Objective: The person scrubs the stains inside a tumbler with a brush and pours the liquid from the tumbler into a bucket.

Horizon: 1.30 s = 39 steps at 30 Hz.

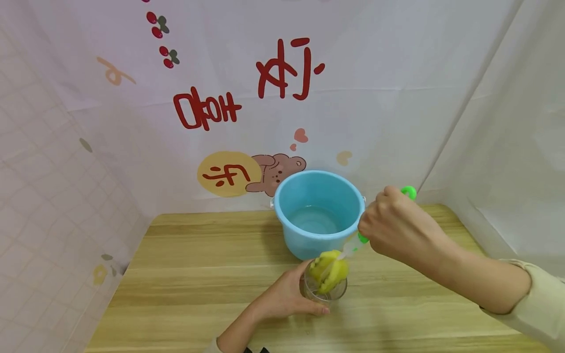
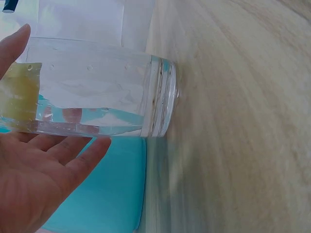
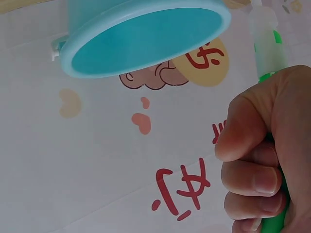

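Note:
My left hand (image 1: pixel 289 295) grips a clear glass (image 2: pixel 102 82) around its side, thumb and fingers on opposite walls. The glass stands upright on or just over the wooden table; in the left wrist view its thick base is close to the tabletop. My right hand (image 1: pixel 397 223) holds the handle (image 3: pixel 268 46) of a cup brush, green and whitish, with its fingers curled round it. The brush's yellow sponge head (image 1: pixel 334 274) is in the mouth of the glass, partly sticking out above the rim. In the left wrist view the sponge appears through the glass wall near the thumb.
A light blue bucket (image 1: pixel 291 234) with some water in it stands just behind the glass, near the back edge of the wooden table (image 1: pixel 198 264). A white printed cloth (image 1: pixel 375 117) hangs behind and along both sides.

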Motion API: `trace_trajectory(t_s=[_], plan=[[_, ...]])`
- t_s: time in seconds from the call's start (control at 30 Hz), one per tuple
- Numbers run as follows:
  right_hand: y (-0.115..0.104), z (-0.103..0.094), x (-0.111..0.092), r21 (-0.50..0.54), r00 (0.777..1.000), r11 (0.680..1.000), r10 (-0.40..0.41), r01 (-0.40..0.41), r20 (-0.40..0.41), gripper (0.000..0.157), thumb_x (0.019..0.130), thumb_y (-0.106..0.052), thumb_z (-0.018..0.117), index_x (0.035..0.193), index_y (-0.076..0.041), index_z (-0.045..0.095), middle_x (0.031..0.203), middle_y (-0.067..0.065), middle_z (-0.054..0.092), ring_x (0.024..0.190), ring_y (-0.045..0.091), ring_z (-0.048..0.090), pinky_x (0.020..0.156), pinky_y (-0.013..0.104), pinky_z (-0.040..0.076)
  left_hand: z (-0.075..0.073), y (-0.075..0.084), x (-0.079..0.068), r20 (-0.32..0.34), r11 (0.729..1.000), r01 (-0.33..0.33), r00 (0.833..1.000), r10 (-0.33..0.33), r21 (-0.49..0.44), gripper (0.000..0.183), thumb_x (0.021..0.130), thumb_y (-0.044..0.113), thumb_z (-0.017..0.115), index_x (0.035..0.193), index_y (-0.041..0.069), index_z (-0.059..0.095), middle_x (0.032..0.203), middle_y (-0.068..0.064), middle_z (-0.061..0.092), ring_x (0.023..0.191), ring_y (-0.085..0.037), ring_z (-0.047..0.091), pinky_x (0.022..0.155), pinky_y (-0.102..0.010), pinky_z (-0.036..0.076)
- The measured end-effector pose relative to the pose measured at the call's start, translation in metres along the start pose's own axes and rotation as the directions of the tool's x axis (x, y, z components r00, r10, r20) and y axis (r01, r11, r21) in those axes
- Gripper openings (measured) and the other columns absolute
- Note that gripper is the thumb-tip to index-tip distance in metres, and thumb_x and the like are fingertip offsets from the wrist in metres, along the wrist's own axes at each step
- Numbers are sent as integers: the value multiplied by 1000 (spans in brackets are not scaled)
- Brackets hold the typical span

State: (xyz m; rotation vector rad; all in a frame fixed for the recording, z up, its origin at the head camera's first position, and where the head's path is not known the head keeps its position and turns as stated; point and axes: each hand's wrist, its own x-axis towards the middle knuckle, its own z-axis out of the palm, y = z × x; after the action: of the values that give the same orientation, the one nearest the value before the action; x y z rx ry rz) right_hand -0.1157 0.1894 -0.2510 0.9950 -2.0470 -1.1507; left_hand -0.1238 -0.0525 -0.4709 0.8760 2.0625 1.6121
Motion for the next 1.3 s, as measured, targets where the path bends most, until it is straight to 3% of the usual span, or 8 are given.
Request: trace_trajectory(t_s=[0.17,0.4,0.7,1.0,1.3], plan=[[1,4,-8,34,1000,999,17,-17,-2,38,61,2,61,53,-5,24,46,14,40,45,24,45,53,23,23,0,0,-1,-14,1000,18,1000,-18,10,97,78,34,96,157,40,39,146,17,55,135,-9,51,118,-44,37],[3,2,-24,126,997,992,38,-29,-67,45,57,8,55,58,-11,14,52,5,17,46,15,26,54,23,20,1,0,-2,-15,998,44,999,-43,50,97,78,42,94,157,37,40,150,17,51,139,-8,46,119,-42,35],[5,-16,-31,85,1000,996,-13,15,-25,48,54,13,60,63,-2,16,53,13,19,47,23,29,56,24,20,-1,0,-3,-15,998,41,999,-40,56,88,79,40,94,152,40,45,146,16,54,135,-10,51,115,-41,40],[-2,-32,-23,74,997,997,-14,19,-69,47,53,11,61,63,0,17,52,17,23,47,24,28,57,24,17,0,1,-3,-12,998,26,1000,-25,52,87,79,35,95,151,38,46,144,17,56,135,-7,50,116,-37,38],[-4,-29,-10,46,997,999,20,-17,-69,48,52,13,60,60,-2,15,50,16,24,47,19,27,56,23,17,0,3,-2,-9,1000,0,1000,0,8,88,78,26,96,150,38,47,138,16,60,129,-7,54,117,-35,37]])
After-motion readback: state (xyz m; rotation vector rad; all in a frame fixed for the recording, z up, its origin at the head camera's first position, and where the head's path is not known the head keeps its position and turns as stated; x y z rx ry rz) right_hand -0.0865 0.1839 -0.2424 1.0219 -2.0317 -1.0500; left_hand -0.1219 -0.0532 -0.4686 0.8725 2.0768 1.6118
